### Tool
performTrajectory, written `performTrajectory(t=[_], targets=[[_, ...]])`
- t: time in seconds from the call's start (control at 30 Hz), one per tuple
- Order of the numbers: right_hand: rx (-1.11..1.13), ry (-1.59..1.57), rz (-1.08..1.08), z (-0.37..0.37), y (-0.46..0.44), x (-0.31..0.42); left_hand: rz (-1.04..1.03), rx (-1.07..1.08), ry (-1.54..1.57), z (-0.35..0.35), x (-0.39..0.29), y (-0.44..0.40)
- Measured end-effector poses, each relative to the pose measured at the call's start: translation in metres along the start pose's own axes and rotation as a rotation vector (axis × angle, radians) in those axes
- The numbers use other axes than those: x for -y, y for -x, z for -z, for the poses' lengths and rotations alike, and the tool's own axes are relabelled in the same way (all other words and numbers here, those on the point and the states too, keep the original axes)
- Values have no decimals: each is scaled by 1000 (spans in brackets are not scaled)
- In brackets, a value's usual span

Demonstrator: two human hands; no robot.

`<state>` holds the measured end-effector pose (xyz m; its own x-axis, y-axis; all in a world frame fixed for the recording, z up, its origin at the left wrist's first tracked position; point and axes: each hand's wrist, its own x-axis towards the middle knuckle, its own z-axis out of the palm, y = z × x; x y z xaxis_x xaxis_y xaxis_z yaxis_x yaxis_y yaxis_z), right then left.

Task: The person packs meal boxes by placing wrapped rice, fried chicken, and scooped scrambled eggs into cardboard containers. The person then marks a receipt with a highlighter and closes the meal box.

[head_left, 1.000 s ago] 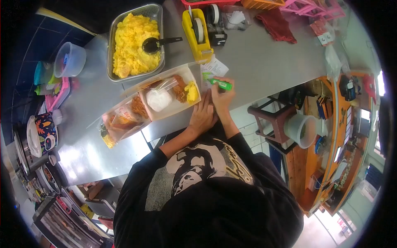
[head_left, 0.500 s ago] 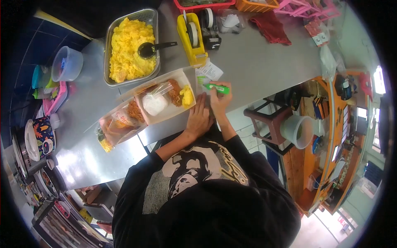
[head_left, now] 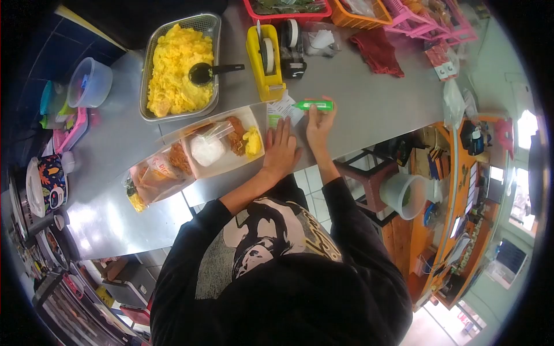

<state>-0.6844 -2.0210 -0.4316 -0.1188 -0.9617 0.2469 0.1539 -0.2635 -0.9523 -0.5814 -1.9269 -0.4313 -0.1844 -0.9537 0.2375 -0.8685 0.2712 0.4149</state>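
Note:
My right hand [head_left: 319, 124] holds a green marker [head_left: 314, 105] above the steel counter, its tip pointing left towards a printed paper slip [head_left: 285, 108]. Flat on the lower part of that slip rests my left hand [head_left: 281, 151], fingers stretched out. The slip has green highlighting near its left side. Just left of my left hand lies an open cardboard food box [head_left: 222, 167] with fried chicken [head_left: 236, 136], white rice in a clear bag [head_left: 207, 150] and yellow egg [head_left: 252, 142]. Another open box [head_left: 160, 174] with fried chicken and a wrapped packet adjoins it.
A metal tray [head_left: 216, 86] of scrambled egg holds a black scoop [head_left: 201, 73]. Behind the slip stands a yellow tape dispenser [head_left: 265, 66]. A red cloth [head_left: 378, 52], a red basket [head_left: 287, 10] and an orange basket [head_left: 360, 22] are farther back. A brown stool [head_left: 367, 183] stands right.
The marker has lifted away from the slip and moved right with my right hand. My left hand has slid up onto the slip. The whole view has shifted slightly.

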Motion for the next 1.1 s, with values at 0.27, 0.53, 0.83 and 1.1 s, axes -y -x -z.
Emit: performTrajectory(t=[0.27,0.53,0.83,1.1], targets=[[181,147,16,0,3,-9,3,-7,-28,2,3,1],[24,197,-53,3,-5,-9,-8,-14,-49,-1,4,1],[53,68,-8,1,3,-8,-6,-22,-10,0,4,1],[209,283,110,1,2,-2,1,-6,-11,0,5,2]])
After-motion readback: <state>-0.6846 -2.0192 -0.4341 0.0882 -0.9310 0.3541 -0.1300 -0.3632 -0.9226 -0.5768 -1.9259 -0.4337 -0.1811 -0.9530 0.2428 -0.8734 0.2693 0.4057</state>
